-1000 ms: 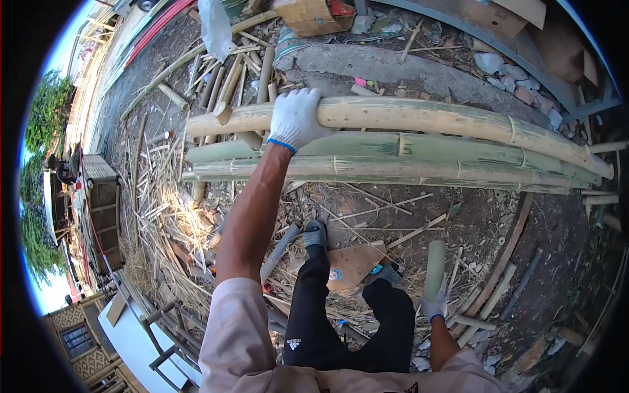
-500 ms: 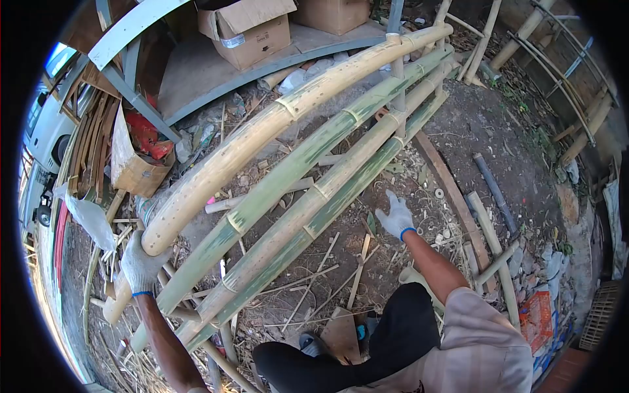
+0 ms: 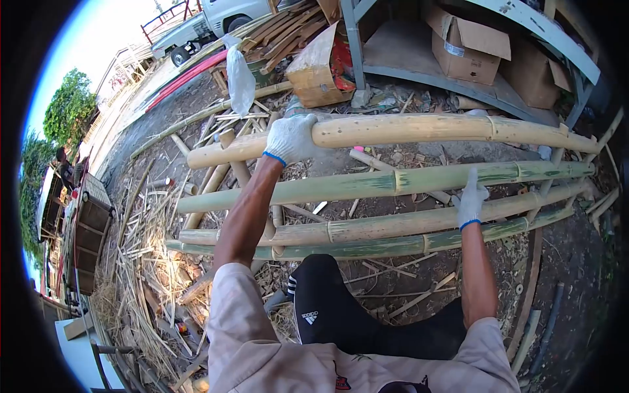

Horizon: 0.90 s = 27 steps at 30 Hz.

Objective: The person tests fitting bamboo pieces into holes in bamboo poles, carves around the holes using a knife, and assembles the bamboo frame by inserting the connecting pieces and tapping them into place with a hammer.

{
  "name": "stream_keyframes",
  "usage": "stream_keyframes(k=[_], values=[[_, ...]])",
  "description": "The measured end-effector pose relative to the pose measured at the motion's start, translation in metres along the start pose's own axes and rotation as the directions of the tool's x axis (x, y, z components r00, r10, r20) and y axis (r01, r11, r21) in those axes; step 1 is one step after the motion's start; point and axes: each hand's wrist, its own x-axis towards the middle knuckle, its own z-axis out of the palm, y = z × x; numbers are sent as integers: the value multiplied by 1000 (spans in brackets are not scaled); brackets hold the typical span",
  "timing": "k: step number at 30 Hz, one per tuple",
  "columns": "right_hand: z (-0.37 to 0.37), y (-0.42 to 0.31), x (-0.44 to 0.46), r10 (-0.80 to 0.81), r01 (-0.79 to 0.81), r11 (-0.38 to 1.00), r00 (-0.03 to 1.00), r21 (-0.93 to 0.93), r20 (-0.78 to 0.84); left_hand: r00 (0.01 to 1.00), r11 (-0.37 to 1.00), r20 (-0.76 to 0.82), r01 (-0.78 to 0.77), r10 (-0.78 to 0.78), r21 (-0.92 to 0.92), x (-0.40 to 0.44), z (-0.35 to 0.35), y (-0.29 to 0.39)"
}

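Note:
My left hand [image 3: 292, 139], in a white glove with a blue cuff, is closed over the top bamboo pole [image 3: 406, 130], which is pale and thick, close to its left end. Below it lie a green bamboo pole [image 3: 295, 190], a tan bamboo pole [image 3: 367, 227] and a lower green bamboo pole [image 3: 386, 246], running roughly side by side. My right hand [image 3: 470, 202], gloved too, is over the upper green pole and the tan one, with one finger stretched upward across the green. Whether it presses on either pole is unclear. Bamboo crosspieces [image 3: 238, 160] support the poles at the left.
Cardboard boxes [image 3: 466, 56] stand on a metal-framed shelf [image 3: 406, 56] at the back. A torn carton [image 3: 320, 72] and a hanging plastic bag [image 3: 240, 78] are behind my left hand. Bamboo strips [image 3: 141, 242] litter the ground at left. A truck [image 3: 223, 19] is parked beyond.
My view has swung left, so the poles now run nearly level. My right hand has moved from above the ground to over the poles. My left hand still grips the top pole.

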Motion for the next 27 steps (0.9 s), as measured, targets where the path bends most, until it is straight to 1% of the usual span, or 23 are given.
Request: stream_keyframes(k=[2, 3, 4, 5, 6, 7, 8, 9, 10, 11, 12, 13, 14, 15, 16, 17, 18, 19, 21, 23, 24, 26, 27], values=[[-19, 37, 19, -36, 24, 992, 994, 122, 105, 999, 1000, 40, -5, 6, -20, -3, -4, 9], [-23, 48, 20, 137, -163, 973, 978, 165, 159, 998, 997, 56, 3, 1, -77, 1, 0, 8], [-27, 58, 21, 307, -346, 918, 929, 194, 208, 988, 994, 146, 61, -47, -96, 4, -3, 13], [-26, 75, 28, 376, -445, 863, 883, 242, 283, 998, 995, 63, 3, 3, -101, 5, 3, 12], [-15, 82, 22, 312, -370, 896, 918, 243, 247, 999, 997, 38, 3, 0, -73, 7, 11, 10], [-7, 78, 11, 222, -262, 955, 943, 138, 248, 996, 993, 81, 41, -32, -110, 12, 12, 12], [-1, 91, 18, 179, -189, 982, 956, 23, 232, 992, 996, 116, 55, -47, -72, 17, 18, 8], [-1, 105, 27, 146, -126, 987, 963, -103, 227, 993, 998, 109, 57, -52, -40, 21, 26, 5], [-5, 98, 7, 57, 24, 946, 970, -325, 238, 991, 996, 125, 57, -48, -67, 23, 25, 8], [-10, 91, -19, -15, 162, 831, 963, -532, 269, 988, 995, 149, 53, -40, -84, 28, 26, 9], [-17, 97, -38, -142, 405, 596, 903, -693, 406, 984, 993, 176, 59, -41, -99, 32, 31, 8], [-23, 108, -56, -210, 597, 278, 802, -753, 559, 985, 993, 170, 47, -28, -113, 37, 41, 2], [-29, 113, -64, -205, 704, -85, 680, -705, 704, 987, 991, 159, 36, -15, -131, 42, 52, -1], [-34, 122, -61, -156, 711, -186, 660, -678, 735, 984, 991, 176, 51, -29, -126, 43, 55, 2], [-37, 129, -55, -99, 717, -281, 640, -638, 762, 981, 983, 193, 61, -26, -174, 42, 57, 4], [-36, 135, -47, -40, 722, -371, 616, -584, 787, 977, 987, 212, 66, -34, -145, 46, 70, -1], [-34, 137, -41, -32, 692, -364, 660, -623, 751, 973, 990, 227, 77, -49, -117, 49, 83, -4], [-34, 143, -38, -13, 665, -351, 701, -659, 714, 986, 982, 169, 26, 6, -185, 47, 97, -10], [-32, 145, -47, 45, 624, -328, 760, -709, 648, 960, 975, 278, 83, -23, -207, 45, 107, -8], [-37, 151, -53, 33, 600, -313, 782, -736, 623, 923, 964, 380, 148, -55, -221, 38, 116, -2], [-39, 156, -55, 23, 588, -302, 791, -750, 611, 926, 967, 375, 130, -39, -220, 36, 125, -6], [-37, 154, -56, 61, 584, -313, 800, -749, 597, 933, 969, 359, 90, -1, -231, 33, 143, -7], [-39, 151, -58, 73, 584, -327, 800, -743, 596, 922, 966, 387, 118, -20, -231, 32, 147, -7]])
